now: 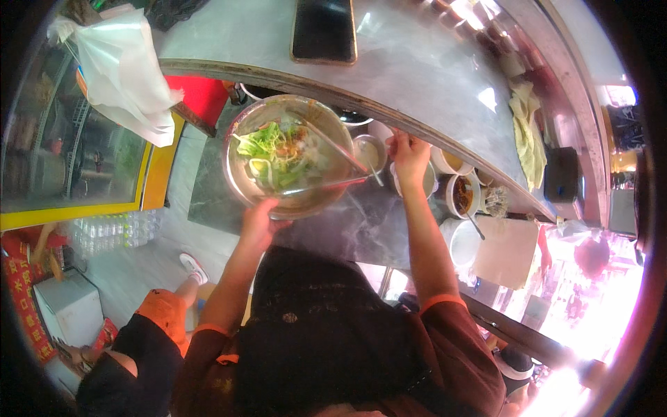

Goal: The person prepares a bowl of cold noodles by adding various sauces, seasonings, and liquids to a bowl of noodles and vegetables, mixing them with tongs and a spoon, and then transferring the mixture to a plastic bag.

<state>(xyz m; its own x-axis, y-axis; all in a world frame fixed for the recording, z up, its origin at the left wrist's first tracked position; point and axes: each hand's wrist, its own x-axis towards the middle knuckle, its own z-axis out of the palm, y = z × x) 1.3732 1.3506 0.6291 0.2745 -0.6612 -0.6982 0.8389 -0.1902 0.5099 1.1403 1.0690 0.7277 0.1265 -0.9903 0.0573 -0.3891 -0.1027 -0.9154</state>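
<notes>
My left hand (260, 221) grips the near rim of a large metal mixing bowl (333, 203). Leafy greens (268, 139), pale pieces and a reddish-brown seasoning (296, 145) lie inside the bowl. A pair of metal tongs (333, 143) rests in it, with the joined end sticking out over the right rim. My right hand (409, 151) reaches over the small bowls under the shelf edge, its fingers bent close together; whether they hold something cannot be told. Just left of that hand is a small metal bowl (369, 148) with a spoon in it.
A raised metal shelf (427, 68) with a phone (324, 31) crosses the far side. Bowls of sauce (462, 195), a white tub (462, 242) and a cutting board (505, 250) line the right. White plastic bags (122, 78) hang upper left. Another person (151, 333) is at lower left.
</notes>
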